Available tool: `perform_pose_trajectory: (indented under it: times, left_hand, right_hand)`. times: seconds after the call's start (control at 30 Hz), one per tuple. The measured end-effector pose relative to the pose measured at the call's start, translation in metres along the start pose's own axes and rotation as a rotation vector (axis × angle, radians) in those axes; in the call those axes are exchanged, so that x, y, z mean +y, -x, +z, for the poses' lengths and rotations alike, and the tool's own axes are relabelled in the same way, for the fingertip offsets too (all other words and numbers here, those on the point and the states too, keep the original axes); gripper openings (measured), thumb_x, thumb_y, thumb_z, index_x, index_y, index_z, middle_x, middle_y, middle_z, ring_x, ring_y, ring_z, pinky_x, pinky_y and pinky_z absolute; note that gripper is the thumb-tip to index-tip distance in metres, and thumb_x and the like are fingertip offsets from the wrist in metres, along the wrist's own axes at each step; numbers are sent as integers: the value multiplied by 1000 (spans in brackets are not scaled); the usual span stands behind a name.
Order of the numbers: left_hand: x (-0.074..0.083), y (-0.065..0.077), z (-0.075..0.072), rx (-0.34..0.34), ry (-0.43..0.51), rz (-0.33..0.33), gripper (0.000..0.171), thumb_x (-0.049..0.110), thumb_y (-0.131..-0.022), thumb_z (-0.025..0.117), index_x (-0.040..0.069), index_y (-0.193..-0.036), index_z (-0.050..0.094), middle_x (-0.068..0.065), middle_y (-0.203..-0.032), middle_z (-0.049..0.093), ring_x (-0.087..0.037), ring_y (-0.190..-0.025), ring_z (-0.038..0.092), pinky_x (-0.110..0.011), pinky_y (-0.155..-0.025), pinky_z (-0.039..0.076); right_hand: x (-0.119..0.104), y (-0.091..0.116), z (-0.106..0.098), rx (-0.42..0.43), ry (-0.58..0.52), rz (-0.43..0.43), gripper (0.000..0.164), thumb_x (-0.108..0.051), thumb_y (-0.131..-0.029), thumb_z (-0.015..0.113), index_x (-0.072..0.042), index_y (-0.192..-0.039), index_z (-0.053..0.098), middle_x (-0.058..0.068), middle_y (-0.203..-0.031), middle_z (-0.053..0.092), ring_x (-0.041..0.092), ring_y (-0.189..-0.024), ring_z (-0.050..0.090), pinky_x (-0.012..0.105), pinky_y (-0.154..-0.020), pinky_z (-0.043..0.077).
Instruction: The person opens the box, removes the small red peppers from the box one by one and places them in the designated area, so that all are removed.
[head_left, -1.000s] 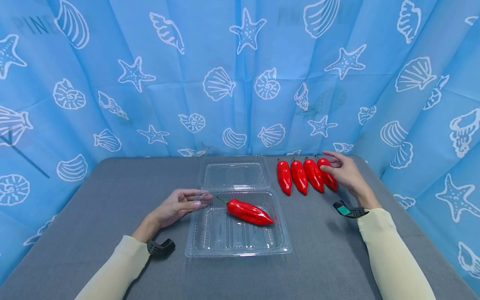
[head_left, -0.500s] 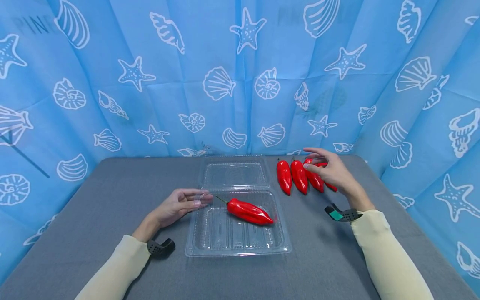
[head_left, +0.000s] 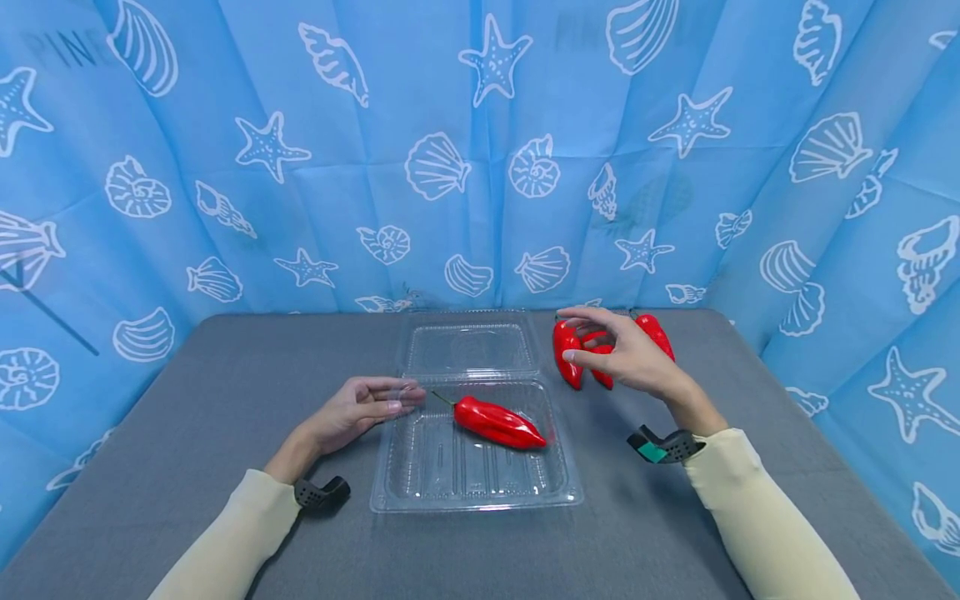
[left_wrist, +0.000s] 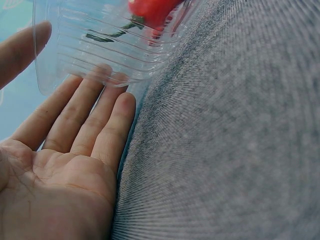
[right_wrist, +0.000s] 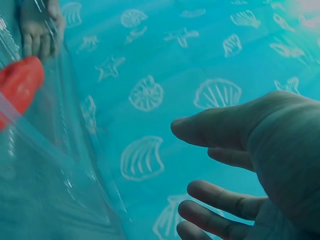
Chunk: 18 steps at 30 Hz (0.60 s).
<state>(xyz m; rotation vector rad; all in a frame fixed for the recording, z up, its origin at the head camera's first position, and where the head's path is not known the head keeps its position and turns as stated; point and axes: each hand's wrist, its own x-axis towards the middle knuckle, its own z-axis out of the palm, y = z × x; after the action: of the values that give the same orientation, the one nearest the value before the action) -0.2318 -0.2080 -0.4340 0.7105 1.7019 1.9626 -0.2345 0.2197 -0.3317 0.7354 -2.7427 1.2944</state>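
A red chili pepper with a green stem lies across the base of a clear plastic clamshell box. Beside the box's left wall is my left hand, fingers extended; in the left wrist view its fingertips meet the clear wall. My right hand hovers over a row of several more red peppers, hiding part of the row. The leftmost pepper and the rightmost pepper show on either side of it. In the right wrist view, nothing lies between its spread thumb and fingers.
The box's hinged lid lies folded back behind the base. A grey cloth covers the table, and a blue curtain with shell and starfish prints hangs behind and at the sides.
My right hand has moved left along the pepper row, from the rightmost pepper toward the leftmost, and the peppers stay in place. The left hand has not moved.
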Motion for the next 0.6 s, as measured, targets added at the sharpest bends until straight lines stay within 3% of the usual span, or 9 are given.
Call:
perform_pose_trajectory:
  times: [0.2, 0.4, 0.6]
  left_hand:
    - [0, 0, 0, 1, -5, 0, 56, 0, -95, 63, -15, -144, 41, -29, -141, 54, -25, -129, 59, -38, -107, 48]
    - [1, 0, 1, 2, -1, -6, 56, 1, -95, 63, -15, -144, 41, -30, -142, 54, -24, -129, 59, -38, -107, 47]
    - [1, 1, 0, -2, -1, -4, 56, 1, -95, 63, -16, -144, 40, -31, -142, 52, -25, -130, 58, -38, -107, 47]
  right_hand:
    - [-8, 0, 18, -72, -2, -80, 67, -20, -85, 80, -13, -145, 53, 15, -137, 59, 33, -117, 60, 45, -91, 57]
    - [-16, 1, 37, -161, -36, -178, 69, -15, -83, 81, -10, -146, 52, 13, -137, 58, 32, -120, 58, 55, -97, 53]
    - [-23, 3, 56, -255, -83, -192, 68, -20, -85, 79, -12, -146, 53, 9, -140, 56, 34, -121, 56, 52, -100, 52]
